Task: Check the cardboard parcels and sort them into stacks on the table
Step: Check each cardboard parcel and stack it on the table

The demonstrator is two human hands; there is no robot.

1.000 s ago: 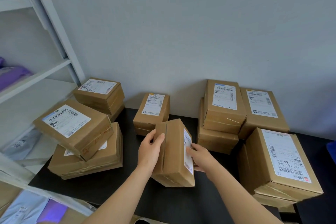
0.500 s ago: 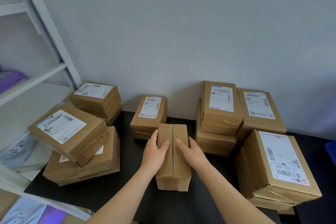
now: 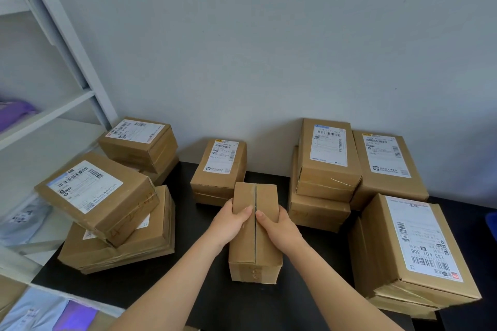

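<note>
The left hand [image 3: 230, 223] and right hand [image 3: 281, 226] curl fingers and thumbs round a seam-up box [image 3: 255, 250] standing mid-table [image 3: 139, 285], seemingly being checked and not yet sorted, while beyond it several labelled stacks [image 3: 326, 169] already line the wall.

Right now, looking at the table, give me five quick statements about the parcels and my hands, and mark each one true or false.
1. The left hand and the right hand both grip the middle parcel. True.
2. A label faces up on the middle parcel. False: its taped seam faces up and no label shows.
3. The tilted parcel at the left lies askew on a flat one. True.
4. The table is white. False: it is black.
5. The shelf stands at the right. False: it is at the left.
</note>
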